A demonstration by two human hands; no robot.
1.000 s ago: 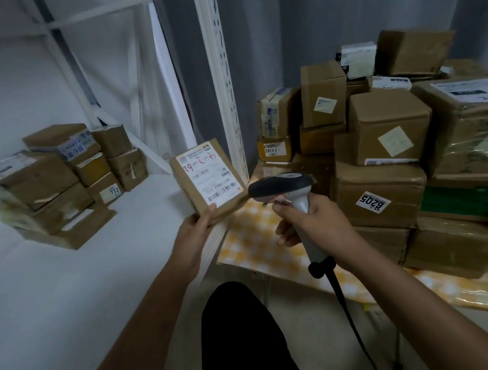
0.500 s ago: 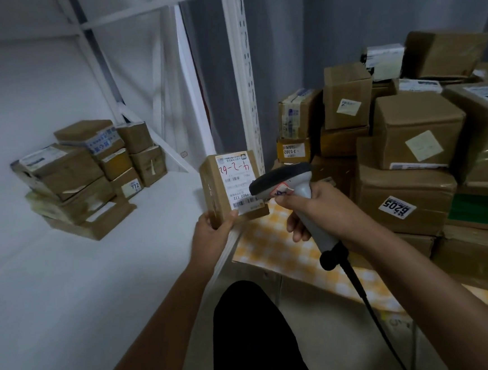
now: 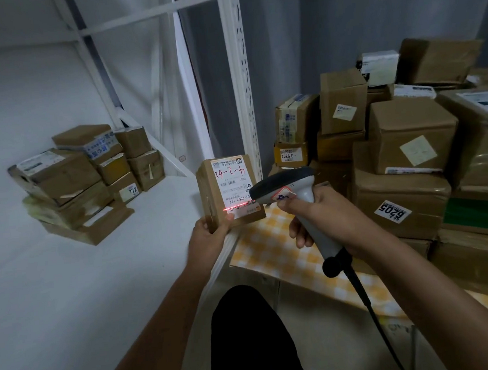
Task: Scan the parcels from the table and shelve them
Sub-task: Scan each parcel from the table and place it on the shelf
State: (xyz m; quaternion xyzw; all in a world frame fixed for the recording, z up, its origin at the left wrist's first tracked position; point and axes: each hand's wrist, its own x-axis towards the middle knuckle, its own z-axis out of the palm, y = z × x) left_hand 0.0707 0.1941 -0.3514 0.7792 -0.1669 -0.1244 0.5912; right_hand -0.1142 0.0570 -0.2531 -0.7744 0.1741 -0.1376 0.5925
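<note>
My left hand [image 3: 209, 240] grips a small brown parcel [image 3: 212, 193] from below and holds it upright, its white label with red handwriting turned to me. My right hand [image 3: 324, 216] is closed around the grey handle of a corded barcode scanner [image 3: 283, 184]. The scanner's dark head points at the label from close range. A red laser line crosses the barcode near the label's lower edge. Both hands hover over the gap between the white shelf [image 3: 69, 286] and the table [image 3: 274, 255].
A stack of brown parcels [image 3: 84, 179] sits at the back left of the shelf. A white perforated upright [image 3: 240, 77] stands behind the held parcel. Many cardboard boxes [image 3: 403, 149] are piled on the yellow-checked table at right. The scanner cable hangs down by my dark-clothed leg [image 3: 249, 339].
The held parcel has turned from tilted to upright and come closer to the scanner head. A red scan line now shows on its barcode. The view has shifted left.
</note>
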